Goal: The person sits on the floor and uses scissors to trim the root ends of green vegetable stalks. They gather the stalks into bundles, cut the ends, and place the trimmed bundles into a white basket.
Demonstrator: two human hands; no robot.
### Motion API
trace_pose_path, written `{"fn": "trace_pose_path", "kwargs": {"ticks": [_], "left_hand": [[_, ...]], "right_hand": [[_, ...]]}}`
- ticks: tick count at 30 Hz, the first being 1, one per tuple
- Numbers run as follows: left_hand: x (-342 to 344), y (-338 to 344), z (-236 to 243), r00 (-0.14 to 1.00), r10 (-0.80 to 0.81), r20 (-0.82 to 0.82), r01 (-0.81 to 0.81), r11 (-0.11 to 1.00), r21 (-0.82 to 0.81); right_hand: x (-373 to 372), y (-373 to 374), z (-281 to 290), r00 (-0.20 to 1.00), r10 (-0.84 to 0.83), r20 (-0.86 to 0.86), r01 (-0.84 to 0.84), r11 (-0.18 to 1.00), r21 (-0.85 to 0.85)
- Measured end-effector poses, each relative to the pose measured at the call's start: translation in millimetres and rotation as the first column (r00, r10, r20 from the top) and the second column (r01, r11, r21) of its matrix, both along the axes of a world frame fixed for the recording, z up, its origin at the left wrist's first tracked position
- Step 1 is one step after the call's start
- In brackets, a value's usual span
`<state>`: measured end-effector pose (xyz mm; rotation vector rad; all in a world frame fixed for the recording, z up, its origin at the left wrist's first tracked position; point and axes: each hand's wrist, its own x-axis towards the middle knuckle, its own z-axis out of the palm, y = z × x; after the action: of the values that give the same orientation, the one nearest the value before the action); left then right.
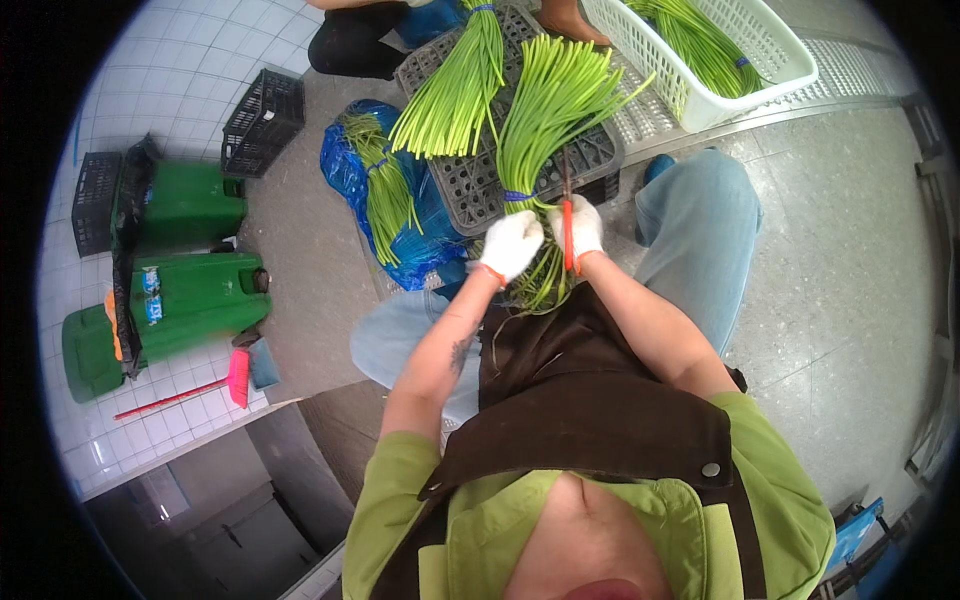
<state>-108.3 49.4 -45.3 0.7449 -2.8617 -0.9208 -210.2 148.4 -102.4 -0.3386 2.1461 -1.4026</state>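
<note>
My left hand (513, 243), in a white glove with an orange cuff, is closed around the lower part of a bundle of long green stalks, which look like garlic scapes (555, 105). A purple-blue band (518, 197) ties the bundle just above that hand. The thin tail ends (543, 282) hang over my lap. My right hand (580, 226), gloved alike, grips scissors (568, 240) with orange-red handles, their dark blades pointing away beside the bundle. Under the bundle stands an upturned grey-black plastic crate (470, 190). Another tied bundle (455, 95) lies on the crate to the left.
Left of the crate, more stalks (388, 195) lie on a blue plastic bag (345, 165). A white basket (700, 105) at the far right holds another bundle. Another person's hand (575, 22) and dark-clad leg show behind. Green bins (195, 305), black crates (262, 122) and a pink broom (238, 378) stand left.
</note>
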Motion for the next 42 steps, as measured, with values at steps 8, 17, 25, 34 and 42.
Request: {"fn": "trace_pose_path", "kwargs": {"ticks": [8, 17, 25, 34, 42], "left_hand": [[-8.8, -18.8, 7.9, 0.722, 0.69, -0.046, -0.307, 0.379, 0.873], [-22.0, -20.6, -11.2, 0.623, 0.781, -0.042, -0.263, 0.26, 0.929], [-10.7, 15.6, -15.6, 0.484, 0.865, 0.129, -0.223, -0.021, 0.975], [27.4, -14.5, 26.1, 0.618, 0.774, -0.138, -0.531, 0.54, 0.653], [43.9, -10.0, 11.8, 0.585, 0.806, 0.093, -0.335, 0.135, 0.933]], "right_hand": [[10.4, 4.4, 11.1, 0.941, 0.198, 0.275, -0.178, 0.979, -0.099], [34.5, -19.0, 7.7, 0.946, -0.061, 0.318, 0.13, 0.971, -0.2], [7.0, -27.1, -7.3, 0.933, -0.166, 0.32, 0.227, 0.96, -0.163], [-4.4, -10.1, 16.3, 0.993, 0.017, 0.117, -0.011, 0.999, -0.052], [-38.7, 49.8, 82.0, 0.942, 0.253, -0.22, -0.217, 0.961, 0.172]]}}
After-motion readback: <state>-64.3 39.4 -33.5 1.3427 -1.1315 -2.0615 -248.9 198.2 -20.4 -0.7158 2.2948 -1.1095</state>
